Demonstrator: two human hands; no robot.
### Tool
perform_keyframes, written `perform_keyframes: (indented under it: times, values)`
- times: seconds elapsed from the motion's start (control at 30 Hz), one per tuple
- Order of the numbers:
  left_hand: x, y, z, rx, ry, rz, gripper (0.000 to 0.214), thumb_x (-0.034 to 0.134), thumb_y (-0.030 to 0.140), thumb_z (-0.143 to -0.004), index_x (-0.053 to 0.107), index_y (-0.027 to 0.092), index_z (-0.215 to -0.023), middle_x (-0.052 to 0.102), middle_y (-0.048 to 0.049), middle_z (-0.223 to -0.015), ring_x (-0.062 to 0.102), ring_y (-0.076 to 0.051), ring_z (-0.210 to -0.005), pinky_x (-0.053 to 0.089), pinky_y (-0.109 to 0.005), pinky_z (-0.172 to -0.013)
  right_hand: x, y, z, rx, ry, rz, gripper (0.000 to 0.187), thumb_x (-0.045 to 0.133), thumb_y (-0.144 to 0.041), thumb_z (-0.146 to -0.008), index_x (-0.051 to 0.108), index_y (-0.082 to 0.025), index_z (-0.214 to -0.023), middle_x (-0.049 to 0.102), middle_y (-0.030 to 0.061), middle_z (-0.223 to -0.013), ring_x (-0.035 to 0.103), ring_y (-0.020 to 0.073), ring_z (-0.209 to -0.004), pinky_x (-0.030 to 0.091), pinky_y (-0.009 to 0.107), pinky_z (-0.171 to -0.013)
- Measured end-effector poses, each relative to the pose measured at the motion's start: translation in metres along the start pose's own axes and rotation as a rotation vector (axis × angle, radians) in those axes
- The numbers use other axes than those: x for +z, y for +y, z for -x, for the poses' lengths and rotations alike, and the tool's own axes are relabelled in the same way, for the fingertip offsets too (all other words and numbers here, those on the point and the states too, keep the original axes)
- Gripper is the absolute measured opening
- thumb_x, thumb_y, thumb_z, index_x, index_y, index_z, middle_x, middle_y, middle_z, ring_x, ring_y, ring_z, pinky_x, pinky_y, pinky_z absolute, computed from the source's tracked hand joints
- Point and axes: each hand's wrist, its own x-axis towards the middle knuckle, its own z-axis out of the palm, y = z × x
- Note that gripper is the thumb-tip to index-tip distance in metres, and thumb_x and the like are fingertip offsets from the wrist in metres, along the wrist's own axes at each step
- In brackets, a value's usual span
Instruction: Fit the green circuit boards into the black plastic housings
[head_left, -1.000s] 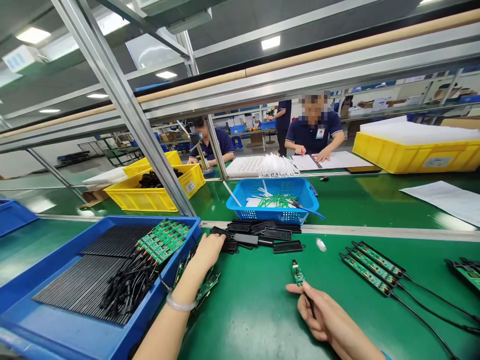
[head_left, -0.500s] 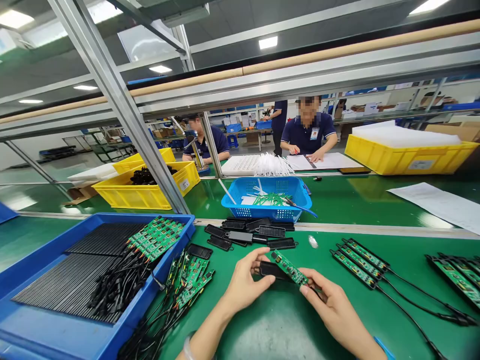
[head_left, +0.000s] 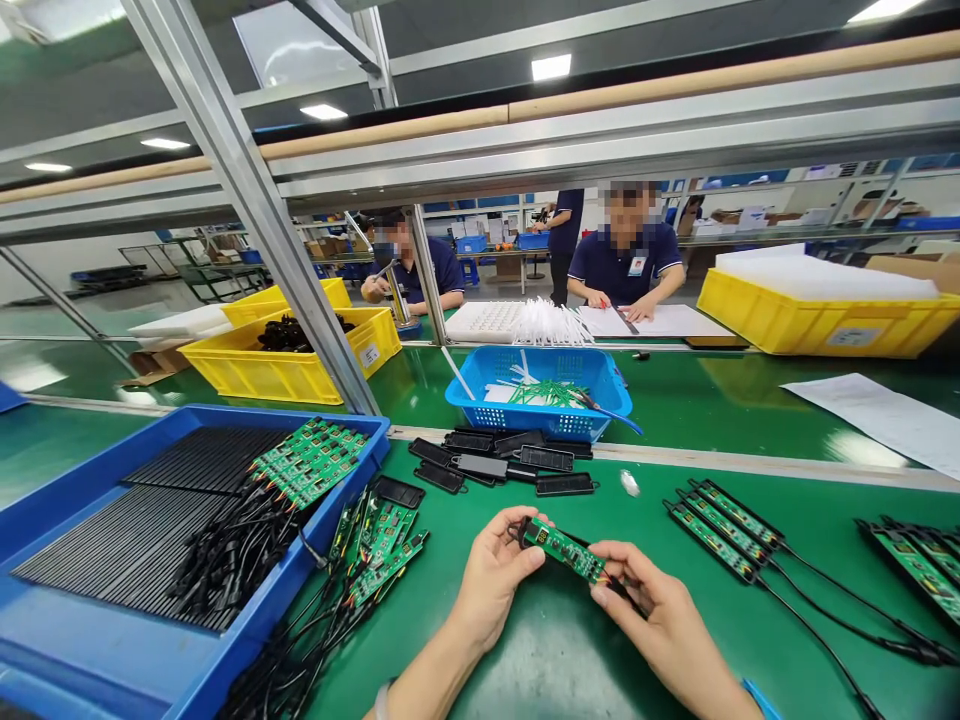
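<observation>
My left hand [head_left: 491, 580] and my right hand [head_left: 654, 610] meet over the green mat near the front edge. Between them they hold a narrow green circuit board [head_left: 564, 548] lying on a black plastic case; the left fingers pinch its left end, the right fingers grip the right end where a black cable leaves. Loose black cases [head_left: 501, 462] lie in a heap just beyond. A pile of green boards with black leads [head_left: 375, 560] lies left of my left hand.
A blue tray [head_left: 97, 640] with black trays and more boards sits at left. A blue basket [head_left: 540, 395], yellow bins [head_left: 300, 370] and cabled boards in cases [head_left: 724, 520] lie around. Other people work across the bench.
My left hand came back from the heap of black cases with one, and both hands have brought case and board together, now pressed closer than half a second ago.
</observation>
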Motion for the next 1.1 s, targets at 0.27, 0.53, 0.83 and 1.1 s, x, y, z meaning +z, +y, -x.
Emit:
perform_keyframes:
  times: [0.27,0.53,0.83,1.1]
  values:
    - [0.003,0.002,0.001,0.014,0.044,0.053,0.046,0.078,0.021,-0.065,0.061,0.019,-0.108,0.065,-0.0073,-0.104,0.061,-0.018,-0.093,0.049,-0.031,-0.083,0.001,0.006,0.003,-0.087,0.053,0.153,0.029,0.058,-0.034,-0.084,0.061,-0.023,-0.11,0.066,-0.0001,-0.074,0.058,0.0145,-0.059,0.049,0.024,-0.059]
    - [0.008,-0.001,0.004,0.0,-0.024,0.014,0.05,0.07,0.023,-0.076,0.052,0.02,-0.123,0.059,-0.0122,-0.122,0.061,-0.017,-0.095,0.05,-0.032,-0.083,-0.001,0.006,-0.001,-0.182,0.051,0.142,0.026,0.057,-0.028,-0.086,0.065,-0.024,-0.11,0.059,0.0035,-0.082,0.056,0.0159,-0.066,0.047,0.026,-0.059]
    - [0.008,-0.005,0.006,0.028,-0.061,-0.032,0.065,0.065,0.03,-0.081,0.034,0.023,-0.138,0.056,-0.0135,-0.124,0.062,-0.017,-0.092,0.05,-0.031,-0.082,-0.001,0.011,-0.004,-0.255,0.055,0.169,0.028,0.059,-0.023,-0.086,0.064,-0.026,-0.113,0.052,0.0,-0.075,0.053,0.0136,-0.064,0.046,0.024,-0.056]
    - [0.018,-0.015,0.009,0.023,0.01,-0.018,0.091,0.071,0.027,-0.076,0.009,0.026,-0.143,0.064,-0.0085,-0.107,0.059,-0.013,-0.084,0.047,-0.031,-0.084,0.01,0.016,-0.002,-0.148,0.082,0.13,0.028,0.066,-0.033,-0.08,0.06,-0.022,-0.106,0.054,-0.0013,-0.073,0.054,0.0131,-0.06,0.048,0.023,-0.056]
